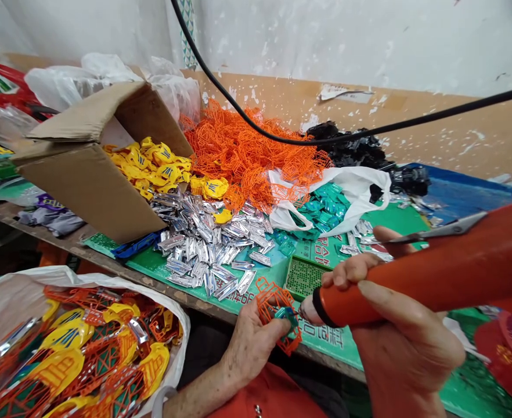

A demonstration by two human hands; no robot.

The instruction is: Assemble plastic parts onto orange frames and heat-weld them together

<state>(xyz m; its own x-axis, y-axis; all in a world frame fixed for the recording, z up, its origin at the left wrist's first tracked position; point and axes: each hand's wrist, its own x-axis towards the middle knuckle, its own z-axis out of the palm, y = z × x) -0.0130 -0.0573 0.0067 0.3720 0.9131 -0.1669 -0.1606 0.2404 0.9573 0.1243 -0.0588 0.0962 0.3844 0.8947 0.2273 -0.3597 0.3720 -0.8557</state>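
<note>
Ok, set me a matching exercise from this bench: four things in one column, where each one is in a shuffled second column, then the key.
Things:
1. Yellow plastic pieces
2. Silver pieces
3. Orange lattice piece
4. Red tubular handle

Places:
A. Gripped in the right hand
B. Spilling from the mouth of the cardboard box
C. Held in the left hand
D. Heaped loose on the green printed mat

Pairs: 1-B, 2-D, 3-C, 4-A.
</note>
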